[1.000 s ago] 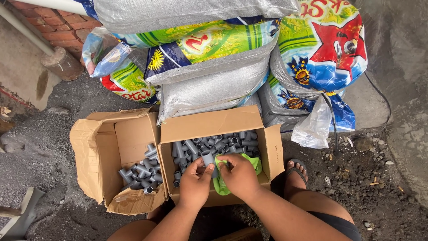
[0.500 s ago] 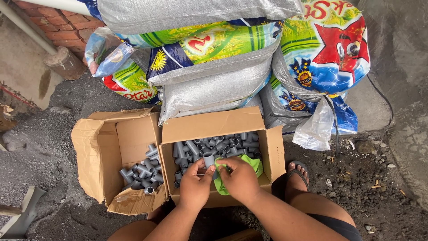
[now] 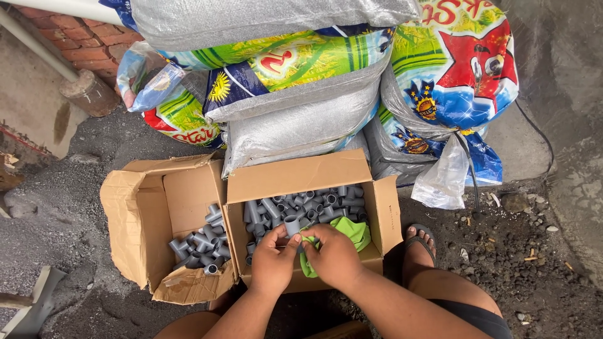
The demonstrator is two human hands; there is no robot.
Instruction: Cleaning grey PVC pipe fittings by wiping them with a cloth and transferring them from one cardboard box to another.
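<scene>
A grey pipe fitting, short and tubular with one open round end facing up toward 12 o'clock, is pinched at its lower part and stands nearly upright above the right box. At about 4 o'clock of it, touching, a bright green cloth lies crumpled, partly draped over the loose grey fittings heaped in that box, which spread from 10 to 2 o'clock of the held piece.
</scene>
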